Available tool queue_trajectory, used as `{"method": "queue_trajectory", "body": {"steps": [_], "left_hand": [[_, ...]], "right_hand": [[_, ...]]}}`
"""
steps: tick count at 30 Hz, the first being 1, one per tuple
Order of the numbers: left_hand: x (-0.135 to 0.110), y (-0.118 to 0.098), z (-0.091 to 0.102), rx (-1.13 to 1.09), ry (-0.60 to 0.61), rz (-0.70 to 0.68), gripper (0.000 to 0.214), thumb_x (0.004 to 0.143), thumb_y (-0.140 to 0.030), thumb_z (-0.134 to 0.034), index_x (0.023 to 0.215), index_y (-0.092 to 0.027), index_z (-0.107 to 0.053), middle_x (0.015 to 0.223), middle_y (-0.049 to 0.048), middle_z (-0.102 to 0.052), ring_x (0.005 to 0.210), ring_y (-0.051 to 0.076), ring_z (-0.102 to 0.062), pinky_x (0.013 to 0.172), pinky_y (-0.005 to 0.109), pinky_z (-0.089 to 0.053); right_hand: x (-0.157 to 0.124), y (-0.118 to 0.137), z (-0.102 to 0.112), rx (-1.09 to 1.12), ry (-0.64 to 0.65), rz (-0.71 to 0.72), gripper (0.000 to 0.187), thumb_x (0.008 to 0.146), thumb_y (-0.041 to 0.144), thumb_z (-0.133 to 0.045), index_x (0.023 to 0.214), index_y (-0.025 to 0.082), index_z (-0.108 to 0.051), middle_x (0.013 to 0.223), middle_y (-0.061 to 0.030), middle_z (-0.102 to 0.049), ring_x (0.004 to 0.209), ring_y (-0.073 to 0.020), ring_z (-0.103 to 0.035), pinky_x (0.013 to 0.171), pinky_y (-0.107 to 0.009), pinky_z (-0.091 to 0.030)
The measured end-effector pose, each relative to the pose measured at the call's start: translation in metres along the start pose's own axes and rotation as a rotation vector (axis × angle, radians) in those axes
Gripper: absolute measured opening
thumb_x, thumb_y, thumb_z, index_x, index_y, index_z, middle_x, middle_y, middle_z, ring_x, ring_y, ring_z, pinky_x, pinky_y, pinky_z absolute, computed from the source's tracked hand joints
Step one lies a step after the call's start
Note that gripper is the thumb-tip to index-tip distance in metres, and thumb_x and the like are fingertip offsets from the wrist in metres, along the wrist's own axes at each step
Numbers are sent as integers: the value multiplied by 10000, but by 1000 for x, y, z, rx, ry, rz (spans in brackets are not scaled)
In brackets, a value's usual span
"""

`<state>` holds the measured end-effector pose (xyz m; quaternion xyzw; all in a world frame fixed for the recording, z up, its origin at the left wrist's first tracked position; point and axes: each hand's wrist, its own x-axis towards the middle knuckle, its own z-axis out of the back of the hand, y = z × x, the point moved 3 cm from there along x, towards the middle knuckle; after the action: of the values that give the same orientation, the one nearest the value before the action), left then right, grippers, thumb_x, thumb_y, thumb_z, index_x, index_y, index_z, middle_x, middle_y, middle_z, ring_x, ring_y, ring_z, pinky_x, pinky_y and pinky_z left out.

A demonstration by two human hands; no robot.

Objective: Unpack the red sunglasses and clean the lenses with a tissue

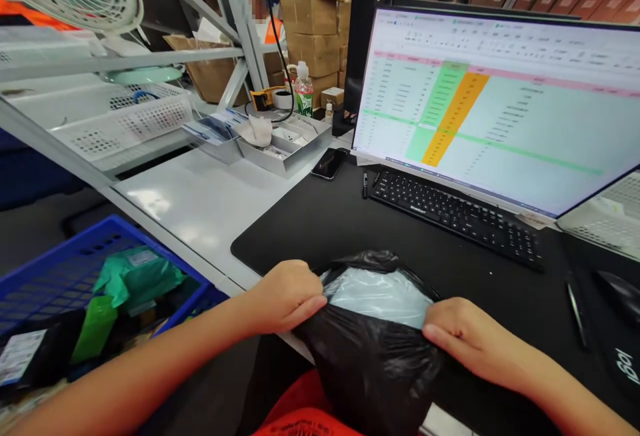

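A black plastic bag [373, 363] hangs at the front edge of the desk, its mouth stretched wide between my hands. My left hand [290, 296] is closed on the left side of the rim, thumb on top. On the right side of the rim, my right hand [463, 333] pinches the plastic in the same way. Inside the mouth shows a shiny, pale white-blue plastic surface [380, 296]; whether it is a lining or a packed item I cannot tell. The black desk mat [300, 223] lies just beyond the bag.
A blue crate [115, 226] with several wrapped parcels stands low at left. Beyond the mat are a keyboard [450, 216], a monitor [490, 103], a phone [329, 163] and a sectioned tray [287, 159]. A pen [577, 309] and mouse [617, 293] lie at right.
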<state>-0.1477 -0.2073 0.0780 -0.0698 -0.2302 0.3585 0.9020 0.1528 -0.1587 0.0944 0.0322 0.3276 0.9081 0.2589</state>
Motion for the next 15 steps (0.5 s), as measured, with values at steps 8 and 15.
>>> {"method": "queue_trajectory", "body": {"steps": [8,15], "left_hand": [[11,-11,-12,-227,-10,360,339,860,-288,-689,1190,-222,-648,1308,123,-570,1092,232,-596,941,391,-524],[14,-32,-25,-373,-248,135,217,1023,-242,-436,926,-201,-625,966,50,-717,1025,186,-614,1008,395,-460]], "right_hand": [[63,21,-7,-331,-178,204,327,929,341,-654,1223,198,-641,1186,-121,-661,1043,-262,-609,878,-408,-499],[65,35,-26,-50,-280,478,216,985,129,-400,940,184,-604,919,-59,-682,926,-185,-585,885,-363,-448]]}}
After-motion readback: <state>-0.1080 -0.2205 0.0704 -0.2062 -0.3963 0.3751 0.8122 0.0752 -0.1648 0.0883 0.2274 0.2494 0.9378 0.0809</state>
